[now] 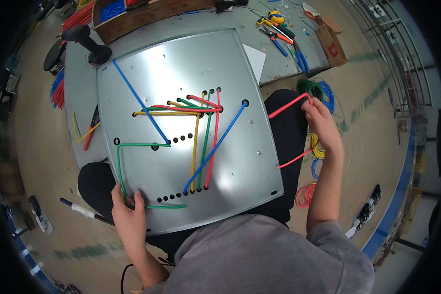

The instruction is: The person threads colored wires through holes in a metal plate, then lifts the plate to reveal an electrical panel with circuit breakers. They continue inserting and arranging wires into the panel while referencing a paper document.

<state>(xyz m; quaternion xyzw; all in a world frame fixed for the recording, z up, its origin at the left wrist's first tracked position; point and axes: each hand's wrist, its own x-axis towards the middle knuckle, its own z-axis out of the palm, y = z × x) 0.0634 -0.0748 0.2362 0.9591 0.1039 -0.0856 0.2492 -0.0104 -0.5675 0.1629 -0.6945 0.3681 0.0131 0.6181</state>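
A grey metal panel (181, 63) lies tilted across my lap, its holes threaded with blue, green, yellow and red wires. My left hand (129, 210) is at its lower left edge, thumb and finger closed around the bend of a green wire (119, 166). One end of that wire reaches a hole near the middle left; the other lies loose on the panel. Off the panel's right side, my right hand (322, 125) pinches a bent red wire (289, 105). A second red length (294, 159) shows below, partly hidden by my wrist. A blue wire (215, 147) slants between two holes.
Behind the panel is a workbench (196, 22) with a cordless drill (90, 46), a cardboard box (127, 22) and several pliers (279, 41). Red-handled pliers (90, 134) lie at the left. Coils of green, blue, yellow and red wire (306, 195) rest on the floor at right.
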